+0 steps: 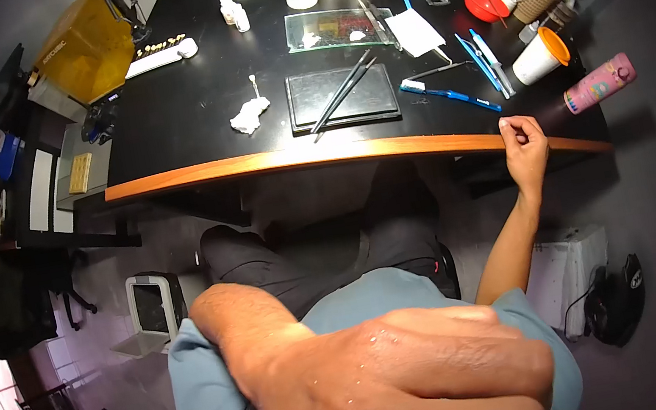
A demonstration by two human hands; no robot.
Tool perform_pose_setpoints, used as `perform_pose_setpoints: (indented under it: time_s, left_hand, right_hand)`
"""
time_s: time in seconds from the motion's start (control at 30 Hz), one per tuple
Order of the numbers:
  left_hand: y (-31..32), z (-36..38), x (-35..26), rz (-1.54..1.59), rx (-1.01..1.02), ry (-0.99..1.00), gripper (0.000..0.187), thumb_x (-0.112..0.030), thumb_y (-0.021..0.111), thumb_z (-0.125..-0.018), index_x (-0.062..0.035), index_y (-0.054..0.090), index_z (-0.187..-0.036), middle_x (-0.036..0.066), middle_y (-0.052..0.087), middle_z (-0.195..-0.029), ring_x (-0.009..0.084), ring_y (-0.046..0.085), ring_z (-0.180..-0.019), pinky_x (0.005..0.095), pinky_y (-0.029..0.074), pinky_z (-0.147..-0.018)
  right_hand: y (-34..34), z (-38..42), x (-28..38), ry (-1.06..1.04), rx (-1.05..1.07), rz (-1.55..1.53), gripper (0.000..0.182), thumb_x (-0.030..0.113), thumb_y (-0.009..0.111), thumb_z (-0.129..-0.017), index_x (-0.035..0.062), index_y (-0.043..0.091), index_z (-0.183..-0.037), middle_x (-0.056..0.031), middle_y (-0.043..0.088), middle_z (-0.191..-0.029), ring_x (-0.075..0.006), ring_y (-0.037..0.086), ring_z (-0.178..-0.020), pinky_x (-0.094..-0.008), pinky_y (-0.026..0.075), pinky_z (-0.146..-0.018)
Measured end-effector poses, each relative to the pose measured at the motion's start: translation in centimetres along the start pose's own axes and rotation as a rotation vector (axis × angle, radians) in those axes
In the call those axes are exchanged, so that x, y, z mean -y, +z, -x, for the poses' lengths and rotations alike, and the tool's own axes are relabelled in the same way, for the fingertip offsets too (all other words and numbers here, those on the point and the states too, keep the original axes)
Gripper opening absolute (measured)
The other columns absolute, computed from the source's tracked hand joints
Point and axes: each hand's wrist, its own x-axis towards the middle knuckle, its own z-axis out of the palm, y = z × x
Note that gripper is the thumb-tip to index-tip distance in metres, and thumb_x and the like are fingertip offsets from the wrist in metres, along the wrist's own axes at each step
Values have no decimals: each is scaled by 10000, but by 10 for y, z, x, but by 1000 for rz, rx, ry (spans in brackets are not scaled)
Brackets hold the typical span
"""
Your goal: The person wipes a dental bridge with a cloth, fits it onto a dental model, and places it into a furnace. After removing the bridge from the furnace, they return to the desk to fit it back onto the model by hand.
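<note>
My left hand (390, 380) is very near the camera, its back toward me and dotted with wet drops. Its fingers are curled together. Their tips are out of sight, so whatever they may hold is hidden. My right hand (526, 148) rests at the table's wooden edge (295, 159) with its fingers bent in a loose pinch and nothing visible in them. Close to it lie a blue toothbrush (450, 95), a syringe (491, 59) and a blue-handled tool (479, 65). Black tweezers (344, 92) lie across a dark square plate (303, 104).
A glass slab (301, 33), crumpled tissue (250, 116), white paper (415, 32) and a red bowl (485, 1) are on the table. A white cup with orange rim (537, 62) and a pink bottle (600, 83) stand at right. A yellow translucent box (85, 50) is at left.
</note>
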Motion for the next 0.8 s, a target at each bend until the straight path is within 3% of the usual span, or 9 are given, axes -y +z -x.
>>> perform_pose_setpoints:
  time_s: [0.03,0.1,0.17,0.23,0.27,0.4,0.43,0.5,0.8]
  left_hand:
    - [-15,-8,9,-24,139,79,378,-318,597,-1040,-6,623,-828,136,636,-727,203,549,-521,344,357,-448]
    - [-35,-19,-1,-110,409,-17,375,-307,564,-1046,29,637,-896,143,631,-770,246,579,-581,394,437,-542]
    - [-60,-20,-2,-217,708,-47,276,-249,577,-1024,21,637,-1039,140,617,-910,282,588,-702,434,468,-682]
    - [-62,-13,-2,-214,714,-60,178,-184,591,-995,-7,603,-974,102,547,-838,247,515,-655,410,428,-658]
    - [-64,-16,-4,-210,723,-137,194,-104,598,-941,-56,605,-753,70,614,-763,202,616,-643,358,450,-727]
    - [-73,-15,-16,-274,801,-259,233,-86,607,-921,-63,590,-689,71,624,-755,204,643,-655,348,469,-728]
    - [-78,-19,-17,-208,804,-293,251,-176,600,-943,10,623,-776,117,572,-776,281,584,-661,426,459,-686]
    - [-62,-25,-17,39,361,-519,303,-178,572,-946,71,659,-799,181,664,-806,325,669,-710,459,499,-760]
    - [25,-25,-30,525,-211,-929,775,-527,433,-1034,213,655,-975,331,695,-892,379,727,-783,447,583,-794]
  right_hand:
    - [4,5,5,-18,-40,32,83,67,755,-898,-14,743,-910,-7,652,-887,-67,556,-727,-229,448,-664]
    - [9,9,12,-153,-88,89,63,42,763,-864,-11,741,-890,-72,665,-904,-178,641,-782,-304,519,-729]
    - [13,10,15,-169,-121,125,65,40,765,-859,-14,735,-878,-74,664,-906,-186,654,-794,-308,523,-733]
    - [16,10,14,-162,-148,132,60,36,763,-855,-12,731,-871,-74,654,-891,-189,655,-798,-311,526,-734]
    - [19,10,16,-161,-172,143,56,31,764,-846,-9,729,-862,-69,641,-879,-190,650,-793,-309,524,-729]
    - [25,9,17,-197,-221,170,41,35,765,-830,13,734,-846,-69,636,-875,-207,633,-767,-325,517,-691]
    - [26,10,17,-186,-229,184,42,38,765,-828,14,735,-845,-67,635,-871,-207,629,-763,-323,515,-687]
    - [29,9,20,-174,-239,211,43,43,766,-826,17,735,-843,-65,632,-865,-206,623,-756,-321,510,-680]
    - [29,7,12,-249,-262,193,36,40,766,-818,24,734,-825,-74,647,-875,-205,641,-736,-326,518,-659]
